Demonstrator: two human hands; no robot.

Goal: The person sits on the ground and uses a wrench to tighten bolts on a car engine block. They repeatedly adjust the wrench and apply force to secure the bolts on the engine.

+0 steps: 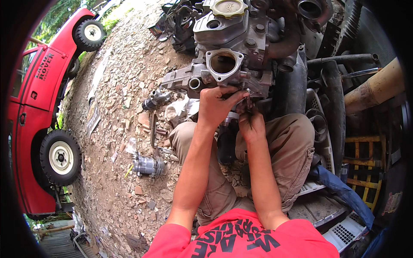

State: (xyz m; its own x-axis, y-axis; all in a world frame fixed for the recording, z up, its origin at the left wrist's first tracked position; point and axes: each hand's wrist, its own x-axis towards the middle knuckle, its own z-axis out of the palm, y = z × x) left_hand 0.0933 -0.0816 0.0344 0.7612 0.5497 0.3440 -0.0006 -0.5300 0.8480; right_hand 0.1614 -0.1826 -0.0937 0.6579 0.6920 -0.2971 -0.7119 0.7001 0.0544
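Note:
An engine point(254, 64) stands in front of me, with an oil filler cap point(228, 7) on top and a three-cornered flange point(224, 63) around a round opening. Just below that flange, my left hand point(215, 105) has its thumb and fingers pinched together at the engine's lower front. My right hand point(252, 125) is close beneath it, its fingers curled up against the same spot. Whatever small part sits between the fingertips is too small and too covered to name. A dark cylindrical piece point(226, 144) with a pale top shows between my knees.
Stony ground point(112, 124) lies to the left, with a ribbed metal compressor point(148, 164), a small metal fitting point(155, 99) and a whitish rag point(181, 111). A red vehicle point(36, 112) stands beyond. On the right are black pipes point(333, 99), a bamboo pole point(374, 88) and blue cloth point(344, 193).

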